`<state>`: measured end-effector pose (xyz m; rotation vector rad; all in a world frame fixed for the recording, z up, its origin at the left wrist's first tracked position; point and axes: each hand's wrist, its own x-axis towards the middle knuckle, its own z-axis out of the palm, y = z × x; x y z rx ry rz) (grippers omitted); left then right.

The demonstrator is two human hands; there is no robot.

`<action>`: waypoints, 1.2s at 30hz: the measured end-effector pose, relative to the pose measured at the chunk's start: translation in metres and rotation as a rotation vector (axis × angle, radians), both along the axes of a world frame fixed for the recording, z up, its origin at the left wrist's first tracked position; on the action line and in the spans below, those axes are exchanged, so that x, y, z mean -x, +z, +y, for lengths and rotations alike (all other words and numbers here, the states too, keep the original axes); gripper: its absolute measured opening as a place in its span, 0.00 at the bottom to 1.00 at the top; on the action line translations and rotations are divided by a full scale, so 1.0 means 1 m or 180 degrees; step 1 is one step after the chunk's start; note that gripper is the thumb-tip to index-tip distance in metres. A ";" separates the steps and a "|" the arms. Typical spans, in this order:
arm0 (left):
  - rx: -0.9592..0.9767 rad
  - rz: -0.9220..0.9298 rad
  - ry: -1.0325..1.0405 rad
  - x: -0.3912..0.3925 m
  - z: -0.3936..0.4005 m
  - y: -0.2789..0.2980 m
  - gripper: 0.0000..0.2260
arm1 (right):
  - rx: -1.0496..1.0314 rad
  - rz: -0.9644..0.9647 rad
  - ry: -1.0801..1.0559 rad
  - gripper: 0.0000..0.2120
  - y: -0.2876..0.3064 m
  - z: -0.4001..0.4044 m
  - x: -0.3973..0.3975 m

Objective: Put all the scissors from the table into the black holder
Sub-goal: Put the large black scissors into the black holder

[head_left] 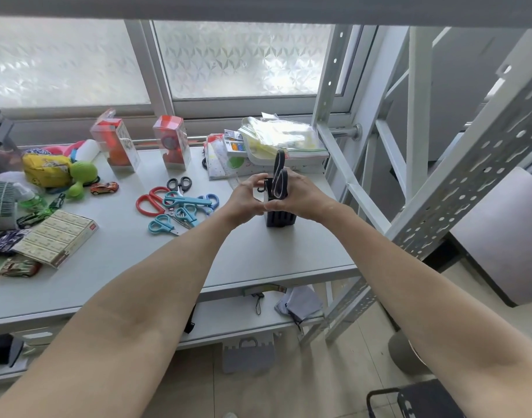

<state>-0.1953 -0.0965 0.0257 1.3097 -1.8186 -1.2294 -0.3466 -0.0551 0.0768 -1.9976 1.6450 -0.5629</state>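
Observation:
The black holder (279, 218) stands upright on the grey table (258, 260), right of centre. My left hand (247, 198) grips its left side near the top. My right hand (300, 197) wraps its right side and holds black-handled scissors (280, 173), whose handles stick up out of the holder. Left of the holder lies a heap of scissors: a red pair (150, 201), a small black pair (180, 184), light-blue pairs (186, 202) (161, 225) and a darker blue pair (212, 199). Their blades overlap.
Toys, toy cars (104, 187) and a flat carton (58, 236) crowd the table's left side. Two clear boxes (171, 142) and a pile of plastic bags (281, 138) stand at the back. A perforated metal rack post (457, 188) rises at the right.

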 end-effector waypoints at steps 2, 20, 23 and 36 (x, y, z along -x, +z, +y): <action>-0.0017 -0.0021 -0.0013 0.000 -0.001 -0.001 0.35 | -0.0026 -0.0054 0.0057 0.27 0.003 0.005 0.003; -0.0210 -0.0037 0.0115 -0.016 0.003 -0.017 0.37 | 0.0839 -0.0380 -0.1042 0.24 0.007 -0.002 0.009; -0.0202 -0.0068 0.0110 -0.023 0.003 -0.018 0.37 | 0.0824 -0.0445 -0.1139 0.21 0.007 -0.002 0.009; -0.0195 -0.0064 0.0074 -0.025 0.002 -0.013 0.36 | 0.0506 -0.0580 -0.1622 0.10 0.001 0.004 0.022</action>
